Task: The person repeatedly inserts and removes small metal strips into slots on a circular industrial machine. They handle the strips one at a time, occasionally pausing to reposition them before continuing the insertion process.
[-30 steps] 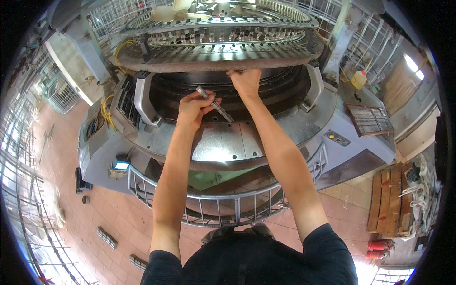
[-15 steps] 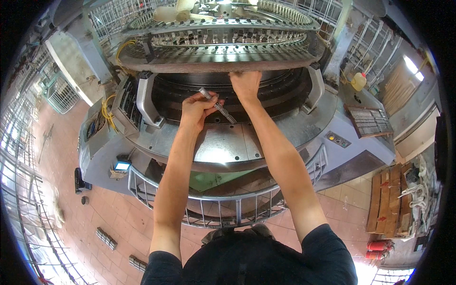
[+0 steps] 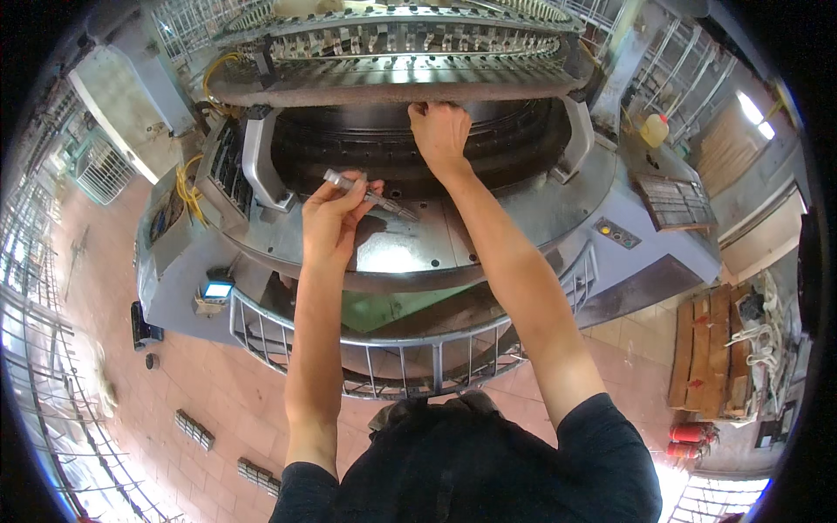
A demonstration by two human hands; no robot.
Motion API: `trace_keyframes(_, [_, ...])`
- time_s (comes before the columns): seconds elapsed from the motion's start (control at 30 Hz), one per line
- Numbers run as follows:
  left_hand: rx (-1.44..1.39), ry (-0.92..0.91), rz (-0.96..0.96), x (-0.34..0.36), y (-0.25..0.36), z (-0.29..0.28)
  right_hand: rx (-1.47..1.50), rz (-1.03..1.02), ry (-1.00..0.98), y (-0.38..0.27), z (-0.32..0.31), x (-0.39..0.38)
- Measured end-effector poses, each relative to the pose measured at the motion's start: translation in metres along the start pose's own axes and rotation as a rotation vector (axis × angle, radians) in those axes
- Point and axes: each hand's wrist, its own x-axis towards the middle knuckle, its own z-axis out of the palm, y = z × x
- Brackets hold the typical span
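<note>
My left hand [image 3: 336,209] is closed on a slim segmented metal bar [image 3: 392,206], which slants down to the right over the steel plate [image 3: 405,248] of a large circular machine. My right hand [image 3: 438,131] has its fingers curled just below the machine's rusty-rimmed upper ring [image 3: 349,92], in front of a dark curved recess [image 3: 523,139]. What its fingertips touch or hold is hidden. The upper ring carries rows of small metal fittings.
Grey brackets [image 3: 263,157] flank the recess. A curved railing [image 3: 438,362] runs below the plate. Yellow cables [image 3: 187,196], a lit screen [image 3: 218,290], a button panel [image 3: 617,233] and a yellow jug [image 3: 654,131] surround it. Wooden pallets [image 3: 706,349] and red extinguishers [image 3: 693,433] lie at lower right.
My left hand and the bar have moved leftward, the bar lying flatter. My right hand now sits slightly left with more of its knuckles showing. The machine appears higher in the view.
</note>
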Motion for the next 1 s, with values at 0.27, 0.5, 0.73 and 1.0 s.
trace_keyframes(0.27, [-0.169,-0.046,0.083,-0.022,-0.009,-0.015,-0.028,0.033,-0.055,0.002,-0.002,-0.015])
trace_keyframes(0.5, [-0.186,-0.075,0.091,-0.019,-0.008,-0.015,0.007,-0.012,-0.002,-0.002,-0.004,-0.010])
trace_keyframes(0.73, [-0.175,-0.071,0.106,-0.014,-0.010,-0.014,-0.036,0.040,-0.067,-0.008,-0.004,-0.005])
trace_keyframes(1.0, [-0.154,-0.073,0.107,-0.014,-0.010,-0.012,0.160,0.261,-0.061,-0.013,-0.003,-0.006])
